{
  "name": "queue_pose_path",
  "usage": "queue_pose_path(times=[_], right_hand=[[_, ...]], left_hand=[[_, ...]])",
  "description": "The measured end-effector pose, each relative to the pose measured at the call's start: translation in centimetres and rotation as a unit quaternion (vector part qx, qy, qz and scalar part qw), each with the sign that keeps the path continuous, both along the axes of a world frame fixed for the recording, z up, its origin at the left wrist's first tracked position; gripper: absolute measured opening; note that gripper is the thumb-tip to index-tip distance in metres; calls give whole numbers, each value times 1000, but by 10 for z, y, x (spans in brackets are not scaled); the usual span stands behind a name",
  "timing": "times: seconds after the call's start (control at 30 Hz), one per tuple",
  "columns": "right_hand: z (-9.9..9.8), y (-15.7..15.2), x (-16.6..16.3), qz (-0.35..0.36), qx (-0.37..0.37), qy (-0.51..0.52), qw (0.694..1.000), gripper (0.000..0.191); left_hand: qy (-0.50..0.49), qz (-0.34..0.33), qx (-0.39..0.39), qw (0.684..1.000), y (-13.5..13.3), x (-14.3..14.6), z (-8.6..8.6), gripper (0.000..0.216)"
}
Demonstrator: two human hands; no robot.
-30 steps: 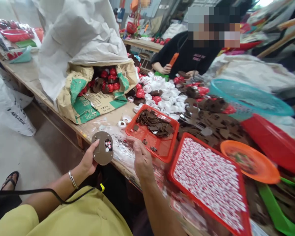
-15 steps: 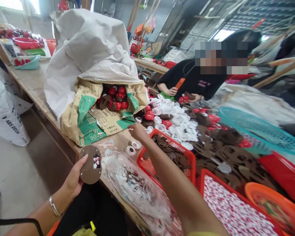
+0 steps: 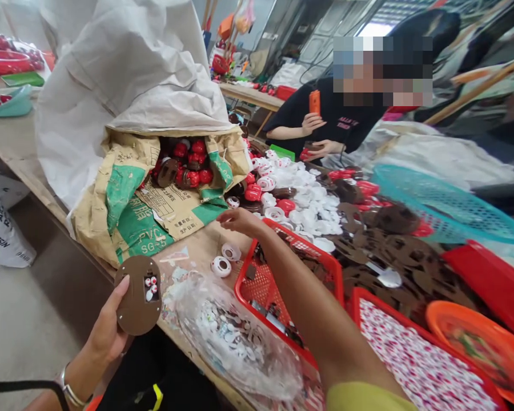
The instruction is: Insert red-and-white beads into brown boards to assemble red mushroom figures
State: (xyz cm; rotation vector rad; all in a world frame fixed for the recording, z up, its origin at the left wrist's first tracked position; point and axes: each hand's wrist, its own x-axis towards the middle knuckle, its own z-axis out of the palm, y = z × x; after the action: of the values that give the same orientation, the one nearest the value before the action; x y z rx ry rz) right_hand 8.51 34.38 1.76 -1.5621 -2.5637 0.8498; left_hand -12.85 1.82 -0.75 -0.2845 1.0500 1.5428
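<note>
My left hand (image 3: 105, 334) holds a brown oval plastic plate (image 3: 137, 294) upright below the table edge; small red-and-white pieces show in its window. My right hand (image 3: 240, 220) is stretched out over the wooden table, fingers pinched together, just past the corner of a red mesh basket (image 3: 269, 288) of brown chips. Whether anything is between the fingers is not visible. Two white ring parts (image 3: 225, 260) lie on the table just below that hand. A heap of white and red round parts (image 3: 297, 197) lies beyond it.
A torn paper sack (image 3: 154, 200) spills red and brown parts at left, under a grey sack (image 3: 128, 68). A clear bag of parts (image 3: 235, 337), a red tray of red-white pieces (image 3: 415, 365), a teal basket (image 3: 445, 208) and orange dish (image 3: 475, 337) crowd the right. A seated person (image 3: 325, 123) holds an orange phone.
My right arm has reached forward from the red basket's near side to the table past its far corner. My left hand keeps the brown plate, now lower in view.
</note>
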Motion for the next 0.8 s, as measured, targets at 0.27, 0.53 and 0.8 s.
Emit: queue_pose_path(times=[0.27,0.53,0.8], right_hand=[[43,-55,33,141,-9,92,986,29],[32,-130,153,-17,28,-37,999,22],[-33,-140,89,-15,59,-78,995,22]], left_hand=[[39,34,23,998,-8,-4,0,36],[60,-25,45,997,-18,16,8,38],[37,-109,50,992,-28,63,8,39]])
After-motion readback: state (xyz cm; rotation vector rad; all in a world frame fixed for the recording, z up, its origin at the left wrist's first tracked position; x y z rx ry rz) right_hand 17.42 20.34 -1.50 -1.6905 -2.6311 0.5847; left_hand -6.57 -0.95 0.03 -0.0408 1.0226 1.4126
